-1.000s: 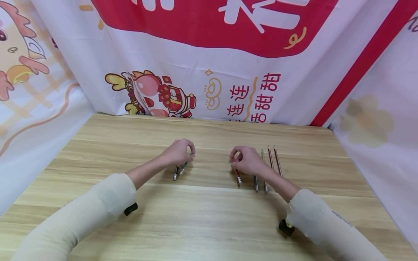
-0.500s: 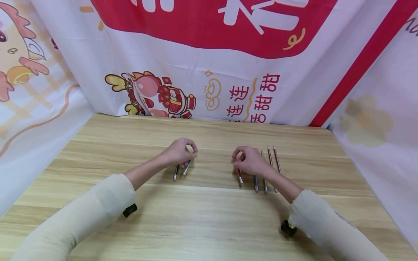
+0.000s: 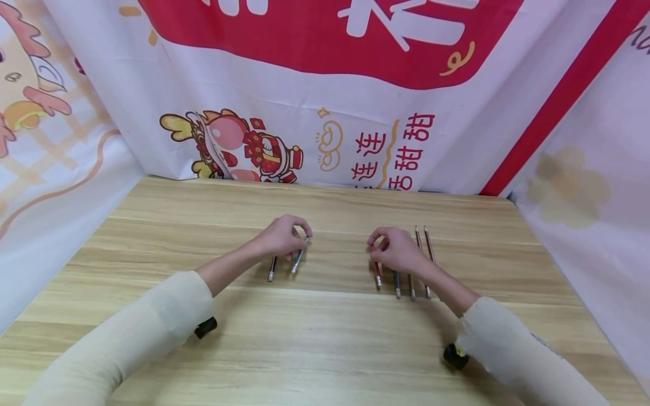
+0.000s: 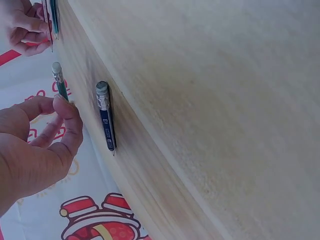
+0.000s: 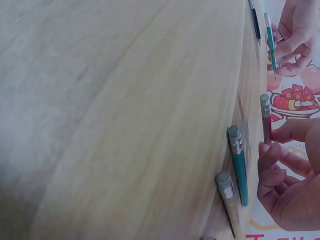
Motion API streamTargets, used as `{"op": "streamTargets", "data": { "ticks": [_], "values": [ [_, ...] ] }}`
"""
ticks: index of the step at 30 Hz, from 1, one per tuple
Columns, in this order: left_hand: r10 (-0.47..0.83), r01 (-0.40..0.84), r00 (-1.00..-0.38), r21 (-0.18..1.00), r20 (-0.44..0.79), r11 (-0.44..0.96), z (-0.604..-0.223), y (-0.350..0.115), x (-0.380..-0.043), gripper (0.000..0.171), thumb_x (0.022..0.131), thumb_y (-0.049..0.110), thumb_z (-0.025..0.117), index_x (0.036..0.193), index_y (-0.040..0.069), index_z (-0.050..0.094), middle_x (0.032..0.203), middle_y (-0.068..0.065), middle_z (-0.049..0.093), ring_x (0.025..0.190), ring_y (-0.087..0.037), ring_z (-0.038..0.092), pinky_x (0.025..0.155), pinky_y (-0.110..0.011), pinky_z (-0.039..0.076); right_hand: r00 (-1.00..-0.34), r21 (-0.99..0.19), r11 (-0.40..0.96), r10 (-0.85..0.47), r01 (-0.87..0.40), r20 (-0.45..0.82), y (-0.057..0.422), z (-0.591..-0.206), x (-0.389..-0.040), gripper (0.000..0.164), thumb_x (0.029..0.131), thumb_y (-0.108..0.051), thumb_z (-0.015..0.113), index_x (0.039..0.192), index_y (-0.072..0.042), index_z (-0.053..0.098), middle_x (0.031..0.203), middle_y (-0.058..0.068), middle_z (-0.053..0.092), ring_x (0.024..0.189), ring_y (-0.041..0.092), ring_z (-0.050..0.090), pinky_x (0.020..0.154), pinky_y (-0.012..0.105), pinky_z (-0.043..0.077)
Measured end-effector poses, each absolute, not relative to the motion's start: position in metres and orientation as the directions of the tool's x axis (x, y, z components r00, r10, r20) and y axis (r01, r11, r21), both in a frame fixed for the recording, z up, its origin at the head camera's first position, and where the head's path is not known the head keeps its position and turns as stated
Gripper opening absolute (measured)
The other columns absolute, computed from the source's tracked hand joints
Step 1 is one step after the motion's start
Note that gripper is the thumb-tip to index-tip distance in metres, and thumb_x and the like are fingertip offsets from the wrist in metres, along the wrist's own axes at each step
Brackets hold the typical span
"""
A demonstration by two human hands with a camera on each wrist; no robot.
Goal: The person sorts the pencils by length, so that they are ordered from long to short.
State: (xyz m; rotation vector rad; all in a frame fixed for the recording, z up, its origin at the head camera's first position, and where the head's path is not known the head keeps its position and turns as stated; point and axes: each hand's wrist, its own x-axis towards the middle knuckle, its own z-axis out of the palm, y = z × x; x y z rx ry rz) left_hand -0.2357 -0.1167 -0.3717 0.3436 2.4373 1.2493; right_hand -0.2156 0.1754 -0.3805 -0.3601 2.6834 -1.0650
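My left hand (image 3: pixel 285 235) pinches a teal-green pencil (image 3: pixel 297 261) between thumb and fingers, its eraser end pointing toward me. Just left of it a dark navy pencil (image 3: pixel 272 269) lies on the table; the left wrist view shows that navy pencil (image 4: pixel 107 120) apart from the hand. A red pencil (image 3: pixel 377 274) is pinched in my right hand (image 3: pixel 395 249). In the right wrist view the red pencil (image 5: pixel 266 115) appears beside a green pencil (image 5: pixel 238 165) and a tan pencil (image 5: pixel 229 202), both lying on the wood. My right hand and forearm partly cover the pencils there.
Two reddish-brown pencils (image 3: pixel 429 243) lie alongside the tan and green ones, right of the red one. The wooden table (image 3: pixel 325 349) ends at a printed white and red cloth (image 3: pixel 315 90) behind, with more cloth at both sides.
Both hands have shifted slightly to the right, each carrying its pencil. The teal-green pencil has moved away from the navy one, and the red pencil is closer to the green one.
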Motion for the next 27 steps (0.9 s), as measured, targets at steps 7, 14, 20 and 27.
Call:
{"op": "streamTargets", "data": {
  "ticks": [7, 14, 20, 27],
  "values": [
    [0.399, 0.055, -0.896, 0.839, -0.198, 0.541, -0.374, -0.113, -0.236, 0.023, 0.091, -0.005, 0.069, 0.114, -0.004, 0.067, 0.066, -0.008, 0.063, 0.049, -0.011, 0.054, 0.047, -0.022, 0.049, -0.938, -0.701, 0.692, -0.331, -0.169, -0.1, 0.183, -0.384, -0.216, 0.019, 0.086, -0.002, 0.077, 0.104, -0.001, 0.071, 0.08, 0.006, 0.069, 0.071, 0.016, 0.062, 0.06, 0.027, 0.052],
    [0.403, 0.052, -0.896, 0.859, -0.185, 0.509, -0.375, -0.107, -0.236, 0.023, 0.091, -0.006, 0.068, 0.113, -0.005, 0.067, 0.07, -0.011, 0.065, 0.052, -0.014, 0.056, 0.047, -0.021, 0.046, -0.936, -0.701, 0.689, -0.341, -0.185, -0.088, 0.186, -0.383, -0.214, 0.019, 0.085, 0.0, 0.079, 0.102, 0.001, 0.071, 0.075, 0.005, 0.068, 0.069, 0.014, 0.06, 0.059, 0.026, 0.052],
    [0.412, 0.061, -0.894, 0.866, -0.173, 0.497, -0.376, -0.104, -0.236, 0.023, 0.091, -0.007, 0.069, 0.114, -0.006, 0.066, 0.075, -0.01, 0.066, 0.052, -0.013, 0.055, 0.047, -0.021, 0.045, -0.938, -0.689, 0.704, -0.331, -0.172, -0.104, 0.189, -0.382, -0.213, 0.018, 0.086, -0.001, 0.078, 0.102, 0.0, 0.071, 0.075, 0.005, 0.068, 0.067, 0.015, 0.06, 0.059, 0.028, 0.052],
    [0.421, 0.061, -0.889, 0.867, -0.178, 0.494, -0.376, -0.1, -0.235, 0.023, 0.09, -0.008, 0.069, 0.113, -0.005, 0.066, 0.076, -0.01, 0.067, 0.054, -0.014, 0.055, 0.047, -0.021, 0.044, -0.939, -0.685, 0.712, -0.321, -0.154, -0.124, 0.193, -0.382, -0.21, 0.018, 0.087, -0.003, 0.079, 0.103, -0.002, 0.072, 0.074, 0.004, 0.067, 0.065, 0.015, 0.059, 0.059, 0.029, 0.051]
  ]
}}
